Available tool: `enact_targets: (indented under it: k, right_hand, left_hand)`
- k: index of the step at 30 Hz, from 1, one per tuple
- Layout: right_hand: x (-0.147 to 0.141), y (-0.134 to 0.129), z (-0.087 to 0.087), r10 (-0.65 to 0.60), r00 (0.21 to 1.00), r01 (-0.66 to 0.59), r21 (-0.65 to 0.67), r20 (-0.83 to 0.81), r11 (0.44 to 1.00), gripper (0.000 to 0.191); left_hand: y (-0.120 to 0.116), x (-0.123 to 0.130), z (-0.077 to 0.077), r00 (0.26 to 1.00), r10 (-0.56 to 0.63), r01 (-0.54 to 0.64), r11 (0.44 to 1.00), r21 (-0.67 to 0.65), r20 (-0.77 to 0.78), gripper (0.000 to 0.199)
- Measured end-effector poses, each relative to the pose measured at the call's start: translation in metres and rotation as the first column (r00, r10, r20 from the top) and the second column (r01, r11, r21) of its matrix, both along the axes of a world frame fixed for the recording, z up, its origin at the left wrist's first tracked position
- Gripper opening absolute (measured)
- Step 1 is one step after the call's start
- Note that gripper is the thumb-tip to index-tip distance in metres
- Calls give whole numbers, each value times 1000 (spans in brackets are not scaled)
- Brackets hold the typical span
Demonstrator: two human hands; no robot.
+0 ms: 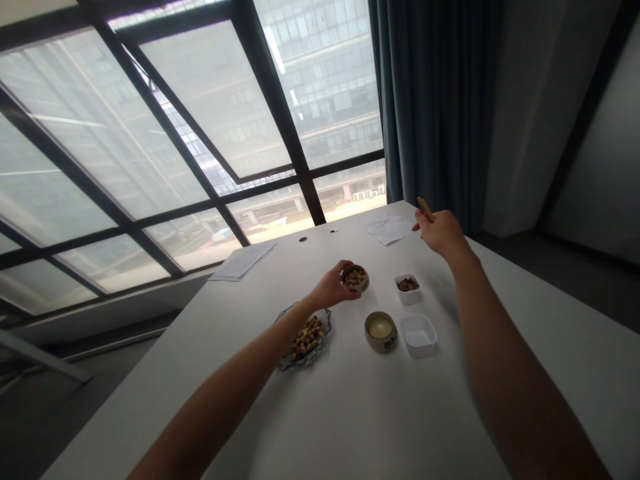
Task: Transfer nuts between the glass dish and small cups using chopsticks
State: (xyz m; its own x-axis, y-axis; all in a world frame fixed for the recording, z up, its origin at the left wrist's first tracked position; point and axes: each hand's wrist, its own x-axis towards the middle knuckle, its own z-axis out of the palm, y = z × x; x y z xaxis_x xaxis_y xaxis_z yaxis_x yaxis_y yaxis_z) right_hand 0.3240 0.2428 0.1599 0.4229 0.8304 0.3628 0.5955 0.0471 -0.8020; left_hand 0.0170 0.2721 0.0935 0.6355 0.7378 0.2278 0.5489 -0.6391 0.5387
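Observation:
My left hand (335,285) grips the side of a small round bowl (364,288) filled with nuts, tilted a little toward me. My right hand (436,230), at the table's far right, holds a short yellowish-brown stick-like object (425,208); its lower part is hidden in the fingers. Below the held bowl stands a second round bowl (381,341) with dark marks on its side and no nuts visible inside. A patterned dish (323,337) of nuts in shells lies partly under my left forearm. One white container (410,297) holds dark brown pieces; another (419,335) looks empty.
The white table (340,427) carries a stack of papers (243,260) at the far left and crumpled white sheets (387,228) at the far right. Two small holes sit near its far edge. Beyond are windows and a dark blue curtain (440,100).

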Motion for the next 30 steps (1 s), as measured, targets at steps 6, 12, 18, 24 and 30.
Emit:
enact_targets:
  k: [6,12,18,24,30]
  right_hand:
    - [-26,-41,43,162,949,-10,489,-270,872,65]
    - [-92,-71,52,434,869,-269,510,-237,817,64]
    - [-179,-88,20,786,596,-724,312,-164,615,48]
    - [-213,-91,-5,805,575,-772,229,-150,594,40]
    - [-201,-80,-4,708,688,-691,151,-160,707,37]
  left_hand:
    - [-48,-78,43,990,140,-136,975,175,-12,71]
    - [-98,-146,45,963,167,-128,974,186,-213,69]
    - [-116,-168,45,896,233,-149,960,239,-379,66]
    - [-117,-166,51,786,271,-88,939,334,-556,71]
    - [-109,-160,48,725,257,5,926,379,-639,69]
